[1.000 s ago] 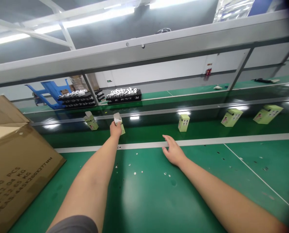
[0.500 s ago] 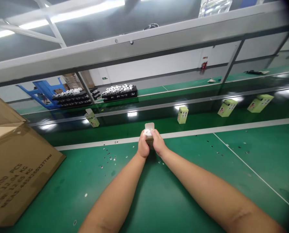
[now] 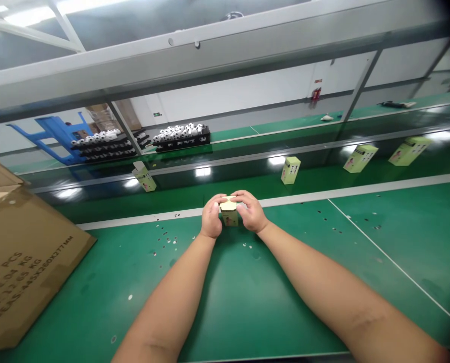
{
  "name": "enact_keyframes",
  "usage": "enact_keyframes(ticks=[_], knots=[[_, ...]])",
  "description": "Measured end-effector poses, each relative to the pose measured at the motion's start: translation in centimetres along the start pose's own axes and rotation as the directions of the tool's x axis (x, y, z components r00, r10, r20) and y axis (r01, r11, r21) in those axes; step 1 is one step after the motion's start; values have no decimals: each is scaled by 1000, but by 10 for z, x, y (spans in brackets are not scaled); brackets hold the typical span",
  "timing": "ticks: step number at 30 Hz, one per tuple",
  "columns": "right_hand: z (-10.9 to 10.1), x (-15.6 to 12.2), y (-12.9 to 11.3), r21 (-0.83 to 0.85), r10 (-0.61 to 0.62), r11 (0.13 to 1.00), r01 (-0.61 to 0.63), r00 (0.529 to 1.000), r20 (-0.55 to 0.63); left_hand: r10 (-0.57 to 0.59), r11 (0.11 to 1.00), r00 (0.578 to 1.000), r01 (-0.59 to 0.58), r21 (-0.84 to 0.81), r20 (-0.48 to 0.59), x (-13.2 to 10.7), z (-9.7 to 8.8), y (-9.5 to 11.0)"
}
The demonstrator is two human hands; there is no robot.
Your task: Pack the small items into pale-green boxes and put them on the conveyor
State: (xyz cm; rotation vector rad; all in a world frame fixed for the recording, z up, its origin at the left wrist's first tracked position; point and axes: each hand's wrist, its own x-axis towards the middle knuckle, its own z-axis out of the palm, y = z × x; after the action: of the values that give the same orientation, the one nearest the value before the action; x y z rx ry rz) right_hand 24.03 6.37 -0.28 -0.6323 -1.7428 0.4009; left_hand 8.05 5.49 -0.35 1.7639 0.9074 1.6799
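Observation:
A small pale green carton [image 3: 229,214] stands on the green table [image 3: 247,292] just short of the white line. My left hand [image 3: 211,218] grips its left side and my right hand [image 3: 250,209] grips its right side, fingers curled over the top flap, which lies folded down. Beyond the line, on the dark conveyor belt [image 3: 247,174], stand more such cartons: one with an open flap [image 3: 145,176] to the left, one upright [image 3: 290,170] to the right, and two further right [image 3: 360,157] [image 3: 410,150].
A large brown cardboard box [image 3: 24,252] lies at the left. Small white scraps dot the table near my hands. Black trays of black-and-white balls [image 3: 181,135] and a blue stool [image 3: 54,136] sit behind the belt. A grey shelf beam [image 3: 210,55] runs overhead.
My left hand took the open carton off the belt and brought it to the table. My right hand joined it. The raised top flap now lies folded down.

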Motion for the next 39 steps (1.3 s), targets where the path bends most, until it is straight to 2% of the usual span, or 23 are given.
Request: enact_keyframes(ticks=[2, 4, 6, 12, 17, 22, 28, 33, 39], knots=[[-5, 0, 0, -59, -21, 998, 23, 1000, 21, 42, 993, 999, -45, 106, 31, -3, -3, 1], [-5, 1, -1, -108, -19, 994, 21, 1000, 15, 36, 982, 999, -40, 184, 22, -3, -3, 2], [-2, 3, -2, -144, -3, 990, 1, 1000, -15, 15, 980, 1000, -17, 197, 8, -1, 0, 3], [2, 3, -4, -166, 37, 985, -44, 998, -49, -79, 993, 996, 81, 83, -31, 1, 11, 5], [5, -3, -4, -186, -50, 982, 42, 998, -40, -201, 975, 978, 193, -111, -62, -5, 22, -1], [7, -9, -6, -185, -94, 978, 94, 996, 11, -294, 919, 955, 272, -287, -36, -7, 27, -3], [1, -17, -4, -205, -55, 976, 76, 993, 105, -249, 944, 968, 234, -232, -37, -8, 29, -5], [4, -20, -4, -210, -25, 977, 41, 997, 77, -245, 951, 969, 231, -208, -44, -9, 28, -4], [1, -17, -6, -193, -20, 980, 42, 993, 115, -260, 954, 965, 252, -163, -31, -9, 27, -1]])
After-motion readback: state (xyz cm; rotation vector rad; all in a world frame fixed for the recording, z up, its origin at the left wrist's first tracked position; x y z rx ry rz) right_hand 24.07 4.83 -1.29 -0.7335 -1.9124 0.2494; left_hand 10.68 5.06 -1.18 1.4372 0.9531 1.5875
